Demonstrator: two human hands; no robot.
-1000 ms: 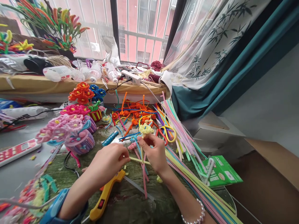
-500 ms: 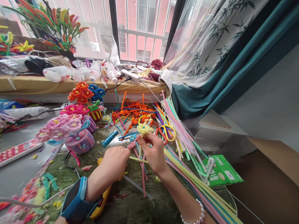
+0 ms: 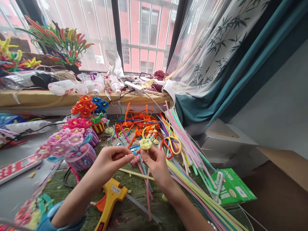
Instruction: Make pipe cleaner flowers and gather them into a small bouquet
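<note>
My right hand (image 3: 156, 164) is closed in a pinch under a pale yellow fuzzy-stem flower (image 3: 145, 144), which faces up and away from me. To its left, my left hand (image 3: 113, 158) has thumb and forefinger pressed together. Whatever lies between those fingertips is too small to make out. They point at the flower with a narrow gap between the hands. A yellow hot glue gun (image 3: 112, 194) with a clear glue stick (image 3: 141, 205) lies below my left hand. Beneath both hands, a pale yellow pipe cleaner (image 3: 130, 172) and pink stems (image 3: 148, 199) cross the table.
Scissors (image 3: 171, 146) with red and yellow handles lie beyond my right hand. Long pipe cleaners (image 3: 204, 195) run along the right, beside a green packet (image 3: 237, 186). Potted fuzzy flowers (image 3: 80, 157) stand at left. Orange pieces (image 3: 137, 123) are scattered behind.
My left hand has turned and lifted off the glue gun, which is now uncovered, and its fingers point at the flower. My right hand and the flower sit slightly lower as the view shifts.
</note>
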